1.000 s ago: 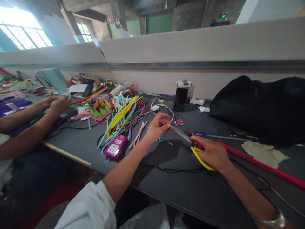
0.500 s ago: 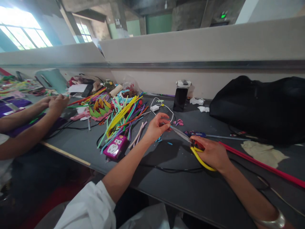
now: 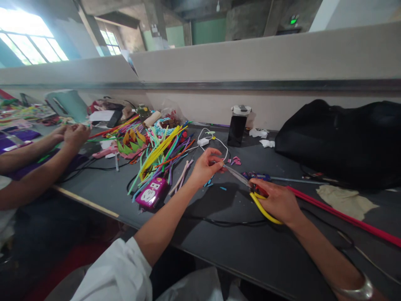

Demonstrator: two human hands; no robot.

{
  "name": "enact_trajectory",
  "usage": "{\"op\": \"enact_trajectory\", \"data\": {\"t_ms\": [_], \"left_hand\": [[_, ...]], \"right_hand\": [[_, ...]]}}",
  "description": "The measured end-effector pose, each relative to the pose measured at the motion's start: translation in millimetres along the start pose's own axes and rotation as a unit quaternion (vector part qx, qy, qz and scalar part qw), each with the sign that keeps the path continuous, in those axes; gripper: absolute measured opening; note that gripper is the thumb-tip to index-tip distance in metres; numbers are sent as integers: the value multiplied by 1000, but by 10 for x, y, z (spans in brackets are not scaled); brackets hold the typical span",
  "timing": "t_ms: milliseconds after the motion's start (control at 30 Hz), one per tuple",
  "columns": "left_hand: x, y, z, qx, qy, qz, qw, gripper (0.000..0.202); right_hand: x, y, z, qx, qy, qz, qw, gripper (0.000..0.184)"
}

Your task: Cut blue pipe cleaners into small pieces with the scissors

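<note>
My left hand (image 3: 206, 168) is closed in a pinch, with a small bit of light blue pipe cleaner at its fingertips, mostly hidden by them. The scissors (image 3: 238, 175), with yellow and red handles, are in my right hand (image 3: 277, 200). Their blades point left, and the tips meet the blue bit at my left fingertips. Below the blades lie short blue pieces (image 3: 223, 188) on the dark table (image 3: 219, 242). Cut pink pieces (image 3: 236, 160) are just beyond my left hand.
A pile of coloured pipe cleaners (image 3: 163, 152) and a purple power socket (image 3: 152, 193) lie to the left. Behind stands a bottle (image 3: 237, 127); a black bag (image 3: 338, 144) fills the right back. Red sticks (image 3: 344, 217) lie at right. Another person's hands (image 3: 73, 134) work far left.
Almost nothing differs. Both my hands and the scissors keep nearly the same place, and the blades look about the same.
</note>
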State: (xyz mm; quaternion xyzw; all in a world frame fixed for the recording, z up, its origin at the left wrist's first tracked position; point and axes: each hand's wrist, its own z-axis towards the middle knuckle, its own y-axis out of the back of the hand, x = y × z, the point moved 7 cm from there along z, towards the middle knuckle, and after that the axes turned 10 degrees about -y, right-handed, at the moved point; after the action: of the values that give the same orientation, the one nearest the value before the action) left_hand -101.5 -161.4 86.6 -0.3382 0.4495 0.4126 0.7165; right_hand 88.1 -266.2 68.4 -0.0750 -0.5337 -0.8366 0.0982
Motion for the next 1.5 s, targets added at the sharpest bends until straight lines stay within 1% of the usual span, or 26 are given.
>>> {"op": "enact_trajectory", "data": {"t_ms": [133, 300, 367, 433, 500, 567, 633, 700, 800, 867, 933, 1000, 1067, 1167, 1233, 1300, 1367, 1433, 1500], "left_hand": [[4, -3, -2, -2, 2, -5, 1000, 34], [-26, 15, -4, -18, -3, 2, 1000, 30], [-31, 52, 6, -25, -12, 31, 999, 25], [-30, 131, 25, -39, -28, 103, 993, 18], [-27, 237, 48, -54, -41, 220, 973, 16], [-11, 331, 72, -49, -37, 347, 936, 17], [18, 388, 92, -18, -18, 442, 896, 18], [49, 411, 98, 26, 9, 504, 863, 20], [114, 383, 73, 113, 56, 557, 821, 20], [146, 352, 54, 152, 69, 580, 798, 19], [155, 331, 55, 155, 57, 596, 786, 19], [162, 317, 67, 141, 31, 606, 782, 22], [197, 296, 72, 142, 8, 615, 776, 26], [286, 252, 64, 175, -12, 636, 752, 30], [342, 235, 57, 197, -13, 648, 736, 28], [379, 228, 56, 208, -8, 648, 732, 23], [389, 219, 61, 211, -7, 635, 743, 18], [358, 216, 75, 193, -16, 610, 769, 15], [307, 230, 89, 154, -22, 562, 813, 12]], "right_hand": [[-23, -30, -7, -4, 1, 2, 1000, 32], [-112, -60, -12, -38, -4, 0, 999, 33], [-134, -59, -9, -49, -7, -1, 999, 33], [-152, -47, -4, -61, -15, -6, 998, 33], [-162, -36, 1, -69, -23, -15, 997, 33], [-172, -27, 6, -72, -32, -21, 997, 33], [-178, -24, 11, -70, -38, -23, 997, 33], [-185, -20, 17, -68, -45, -28, 996, 32], [-187, -17, 25, -63, -54, -32, 996, 31], [-186, -15, 29, -59, -57, -30, 996, 31], [-189, -16, 34, -55, -64, -31, 996, 31], [-197, -19, 38, -49, -75, -35, 995, 31], [-197, -18, 39, -44, -80, -36, 995, 32], [-194, -14, 40, -39, -83, -28, 995, 31], [-199, -14, 41, -37, -88, -22, 995, 31], [-203, -18, 43, -33, -89, -18, 995, 30], [-203, -21, 44, -32, -88, -19, 995, 30], [-199, -21, 43, -32, -87, -21, 995, 29], [-196, -20, 42, -32, -88, -24, 995, 29]]}}
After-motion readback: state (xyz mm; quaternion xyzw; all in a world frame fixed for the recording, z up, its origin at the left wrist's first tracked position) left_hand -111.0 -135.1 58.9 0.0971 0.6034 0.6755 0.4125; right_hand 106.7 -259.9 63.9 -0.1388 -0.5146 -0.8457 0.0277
